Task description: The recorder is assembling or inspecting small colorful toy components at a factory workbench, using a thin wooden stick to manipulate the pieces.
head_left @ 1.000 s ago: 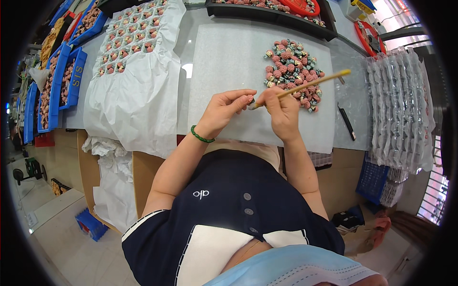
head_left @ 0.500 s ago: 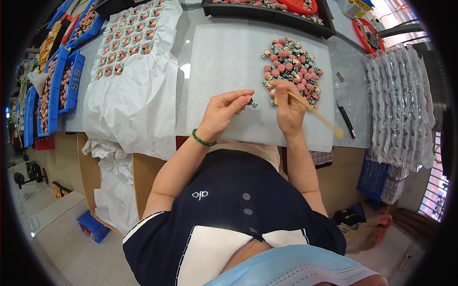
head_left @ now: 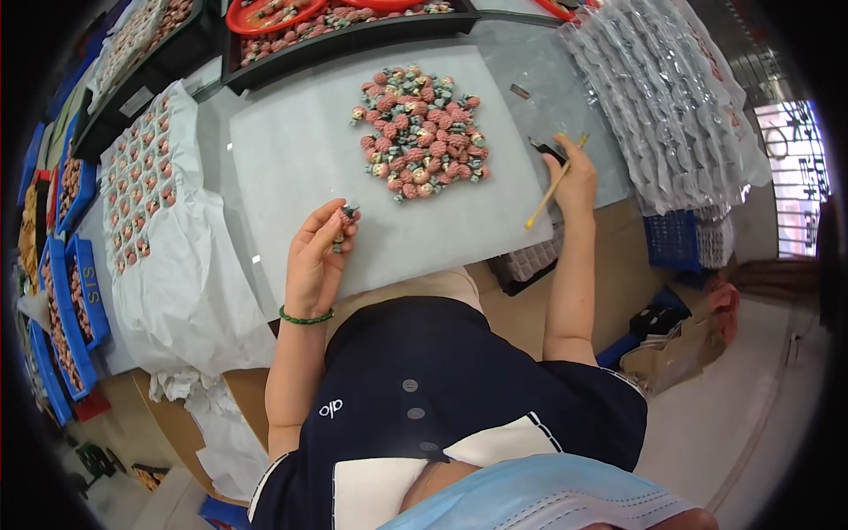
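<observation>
Over the near left part of the sheet, left hand (head_left: pixel 316 252): thumb and fingers drawn together on a small pink-headed figurine (head_left: pixel 345 216), raised off the pale sheet (head_left: pixel 291 150), probably so that its sides can be viewed; whether the grey-green part lower down belongs to a second figurine cannot be told.
Right hand (head_left: pixel 576 181): fingers curled nearly closed, with a thin yellow stick (head_left: pixel 555 194) lying slantwise in them, seemingly tucked there to free the fingertips for the black tool (head_left: pixel 551 151) they meet; how firmly that tool is gripped cannot be told.
Heap of figurines (head_left: pixel 424 132): on the sheet, between and beyond the hands, a position apparently suited to easy reach; the sheet presumably protects the surfaces.
Compartments at left (head_left: pixel 141 190): figurines set out in rows on white paper (head_left: pixel 177 305), likely to keep them apart.
Clear plastic trays (head_left: pixel 671 106): stacked at the right.
Count: one stick; one black tool; one green bracelet (head_left: pixel 306 318); two red dishes (head_left: pixel 272 29) over one black tray (head_left: pixel 353 46); heap, rows and stack too crowded to number.
</observation>
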`<state>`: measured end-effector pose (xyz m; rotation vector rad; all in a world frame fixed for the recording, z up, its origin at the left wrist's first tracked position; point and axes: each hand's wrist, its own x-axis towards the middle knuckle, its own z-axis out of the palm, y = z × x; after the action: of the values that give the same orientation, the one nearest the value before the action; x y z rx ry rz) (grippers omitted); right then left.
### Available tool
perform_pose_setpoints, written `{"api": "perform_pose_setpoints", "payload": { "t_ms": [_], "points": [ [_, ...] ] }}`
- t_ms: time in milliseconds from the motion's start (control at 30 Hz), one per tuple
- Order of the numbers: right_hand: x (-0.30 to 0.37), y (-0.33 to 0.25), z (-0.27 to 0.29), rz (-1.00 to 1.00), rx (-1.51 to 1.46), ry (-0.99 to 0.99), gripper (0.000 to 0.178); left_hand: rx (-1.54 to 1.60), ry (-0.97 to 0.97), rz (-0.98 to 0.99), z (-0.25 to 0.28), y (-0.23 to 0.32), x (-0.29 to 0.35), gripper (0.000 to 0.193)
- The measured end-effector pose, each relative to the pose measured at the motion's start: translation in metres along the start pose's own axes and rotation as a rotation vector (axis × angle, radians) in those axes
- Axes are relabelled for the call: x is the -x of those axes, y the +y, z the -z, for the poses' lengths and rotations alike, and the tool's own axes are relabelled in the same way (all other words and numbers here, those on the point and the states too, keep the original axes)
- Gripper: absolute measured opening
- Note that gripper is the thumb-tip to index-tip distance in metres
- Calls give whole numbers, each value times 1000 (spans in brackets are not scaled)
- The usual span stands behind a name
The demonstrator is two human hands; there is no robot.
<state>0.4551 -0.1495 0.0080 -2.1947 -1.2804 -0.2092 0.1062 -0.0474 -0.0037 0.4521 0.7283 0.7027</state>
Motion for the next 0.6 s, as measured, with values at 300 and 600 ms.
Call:
{"api": "perform_pose_setpoints", "payload": {
  "t_ms": [300,600],
  "points": [
    [20,-34,-24,-33,-176,90,19,70,-20,-28,35,0,4,23],
    [59,-194,-38,416,-453,-287,17,34,-56,-113,50,0,7,19]
  ]
}}
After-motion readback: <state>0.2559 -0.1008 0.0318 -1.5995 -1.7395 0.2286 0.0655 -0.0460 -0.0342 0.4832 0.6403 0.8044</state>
